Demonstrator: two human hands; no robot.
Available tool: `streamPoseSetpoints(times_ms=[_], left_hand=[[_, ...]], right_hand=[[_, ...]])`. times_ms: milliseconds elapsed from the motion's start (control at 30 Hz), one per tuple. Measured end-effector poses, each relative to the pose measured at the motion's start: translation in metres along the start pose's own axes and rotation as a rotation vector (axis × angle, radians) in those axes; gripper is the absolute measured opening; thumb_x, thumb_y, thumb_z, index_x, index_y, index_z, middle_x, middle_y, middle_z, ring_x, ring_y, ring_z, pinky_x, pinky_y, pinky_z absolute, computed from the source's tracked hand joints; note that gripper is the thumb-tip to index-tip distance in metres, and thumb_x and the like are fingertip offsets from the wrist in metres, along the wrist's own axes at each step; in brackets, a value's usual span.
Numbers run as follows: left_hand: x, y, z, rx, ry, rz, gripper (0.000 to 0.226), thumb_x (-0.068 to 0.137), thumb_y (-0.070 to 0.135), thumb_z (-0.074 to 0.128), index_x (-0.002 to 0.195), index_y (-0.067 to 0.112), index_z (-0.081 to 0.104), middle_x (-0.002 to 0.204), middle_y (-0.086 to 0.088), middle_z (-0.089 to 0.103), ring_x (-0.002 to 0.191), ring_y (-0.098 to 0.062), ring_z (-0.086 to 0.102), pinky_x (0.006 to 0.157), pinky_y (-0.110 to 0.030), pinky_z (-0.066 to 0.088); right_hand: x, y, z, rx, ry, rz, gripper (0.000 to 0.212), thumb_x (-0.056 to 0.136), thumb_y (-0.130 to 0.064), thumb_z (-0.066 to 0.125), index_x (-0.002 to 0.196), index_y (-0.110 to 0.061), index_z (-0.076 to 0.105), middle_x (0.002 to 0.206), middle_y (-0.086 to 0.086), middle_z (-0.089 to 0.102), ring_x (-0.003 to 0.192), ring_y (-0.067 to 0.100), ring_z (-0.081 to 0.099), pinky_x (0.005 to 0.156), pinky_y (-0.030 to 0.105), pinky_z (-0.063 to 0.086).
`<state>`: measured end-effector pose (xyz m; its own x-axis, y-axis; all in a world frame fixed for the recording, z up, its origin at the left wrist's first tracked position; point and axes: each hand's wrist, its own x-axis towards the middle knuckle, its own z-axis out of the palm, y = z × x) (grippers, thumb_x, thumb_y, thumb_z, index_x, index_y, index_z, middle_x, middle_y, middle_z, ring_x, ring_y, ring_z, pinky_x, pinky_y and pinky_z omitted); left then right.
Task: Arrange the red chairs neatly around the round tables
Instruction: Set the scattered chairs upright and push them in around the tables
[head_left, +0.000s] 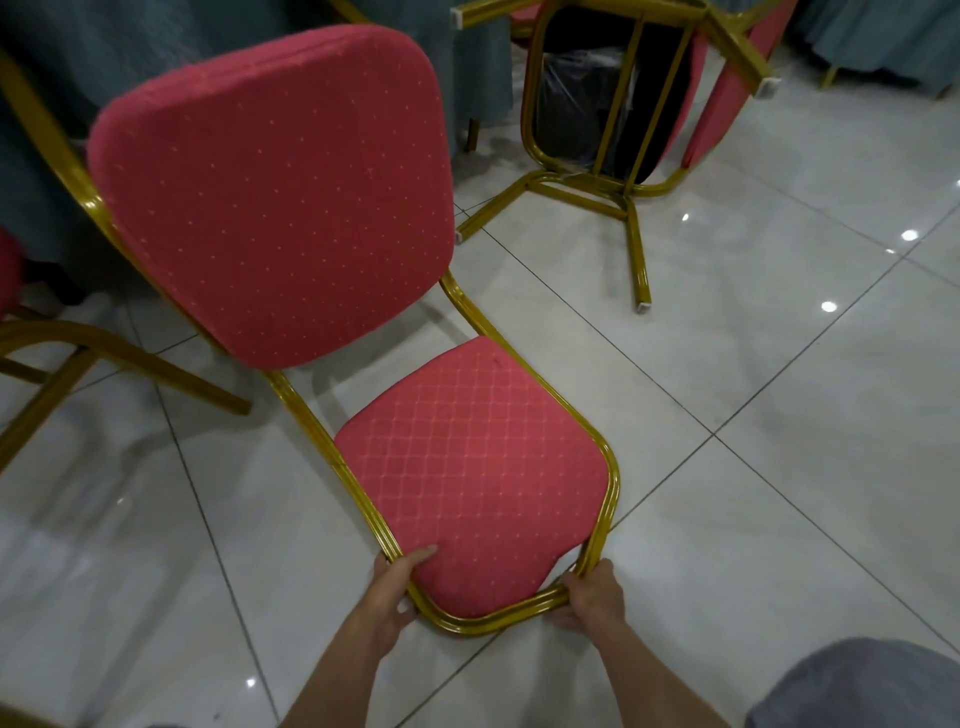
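The white tiled floor (779, 467) spreads beneath both hands. The red chair (280, 208) stretches away ahead of the hands, tipped toward them, with the near end of its gold frame between them. Farther ahead of the right hand (592, 597), a second chair (719, 114) lies overturned. The left hand (392, 592) grasps the frame's left corner and the right hand grasps its right corner.
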<state>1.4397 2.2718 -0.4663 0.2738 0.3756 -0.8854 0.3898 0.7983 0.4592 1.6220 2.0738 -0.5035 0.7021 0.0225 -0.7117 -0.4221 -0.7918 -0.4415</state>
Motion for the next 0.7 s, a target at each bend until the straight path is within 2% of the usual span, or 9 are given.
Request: streamPoseSetpoints(times_ms=[100,233,367,433,567,700], left_hand=[[-0.004,0.002,-0.005,-0.003,-0.021,-0.001,0.088,0.072,0.034,0.090,0.143,0.030,0.040,0.132,-0.004,0.063,0.122,-0.027,0.057,0.093,-0.048,0.053],[-0.009,0.002,-0.008,0.028,-0.011,0.008,0.097,0.068,0.041,0.092,0.145,0.034,0.034,0.137,-0.003,0.059,0.126,-0.029,0.053,0.106,-0.056,0.048],[-0.025,0.000,-0.010,0.045,-0.048,0.051,0.079,0.077,0.043,0.086,0.141,0.039,0.041,0.138,0.003,0.060,0.127,-0.025,0.056,0.107,-0.055,0.047],[-0.035,0.002,-0.012,0.068,-0.070,0.074,0.073,0.080,0.042,0.084,0.140,0.043,0.043,0.138,0.005,0.061,0.125,-0.023,0.058,0.105,-0.053,0.049],[-0.053,0.006,-0.009,0.104,-0.091,0.093,0.065,0.086,0.039,0.080,0.137,0.054,0.043,0.135,0.007,0.065,0.121,-0.022,0.062,0.100,-0.051,0.052],[-0.090,0.003,-0.003,0.062,-0.112,0.107,0.087,0.082,0.037,0.085,0.143,0.066,0.031,0.131,0.013,0.069,0.123,-0.020,0.062,0.102,-0.051,0.052]], right_hand=[[-0.002,0.007,0.002,-0.056,0.018,-0.071,0.018,0.092,-0.032,0.068,0.095,-0.021,0.055,0.081,0.004,0.072,0.059,0.023,0.074,0.067,0.042,0.065],[-0.009,0.016,0.003,-0.161,0.085,-0.157,0.022,0.091,-0.044,0.069,0.093,-0.025,0.058,0.084,-0.003,0.068,0.077,0.018,0.068,0.077,0.037,0.059],[-0.011,0.012,-0.011,-0.106,0.097,-0.168,0.030,0.083,-0.037,0.080,0.091,-0.016,0.061,0.097,0.011,0.061,0.081,0.026,0.063,0.073,0.036,0.052],[-0.011,0.007,-0.021,-0.040,0.088,-0.182,0.026,0.079,-0.028,0.083,0.084,-0.013,0.062,0.091,0.011,0.063,0.076,0.025,0.062,0.067,0.032,0.048],[-0.017,0.005,-0.032,0.081,0.081,-0.183,0.026,0.079,-0.019,0.082,0.073,-0.013,0.057,0.071,0.005,0.062,0.072,0.026,0.064,0.072,0.044,0.058],[-0.032,0.006,-0.064,0.087,0.070,-0.175,0.032,0.076,-0.018,0.085,0.075,-0.005,0.055,0.068,0.009,0.060,0.068,0.031,0.066,0.066,0.048,0.060]])
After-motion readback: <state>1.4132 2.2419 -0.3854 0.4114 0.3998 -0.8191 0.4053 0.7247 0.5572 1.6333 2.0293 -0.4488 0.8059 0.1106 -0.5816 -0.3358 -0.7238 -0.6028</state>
